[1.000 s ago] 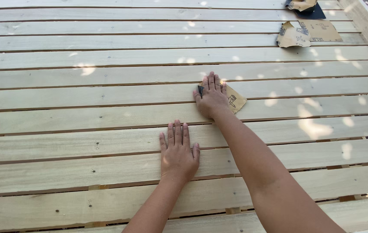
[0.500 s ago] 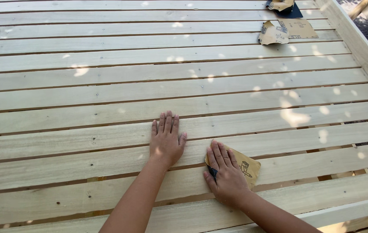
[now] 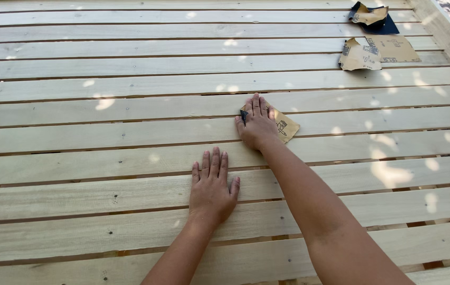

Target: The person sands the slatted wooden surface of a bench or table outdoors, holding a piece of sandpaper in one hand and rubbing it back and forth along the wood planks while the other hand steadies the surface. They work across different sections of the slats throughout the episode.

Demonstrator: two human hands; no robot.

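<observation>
My right hand lies flat on a folded tan sheet of sandpaper, pressing it against a pale wooden slat. The sheet's dark abrasive side shows at my index finger. My left hand rests palm down, fingers together, on a nearer slat of the same slatted wooden panel, holding nothing. Both forearms reach in from the bottom edge.
More tan sandpaper sheets lie at the far right of the panel, with a crumpled piece on a dark sheet behind them. A raised wooden side rail runs along the right edge. Narrow gaps separate the slats.
My right hand slid the sandpaper away from me, from a near slat to one farther up. My left hand stayed flat on the wood.
</observation>
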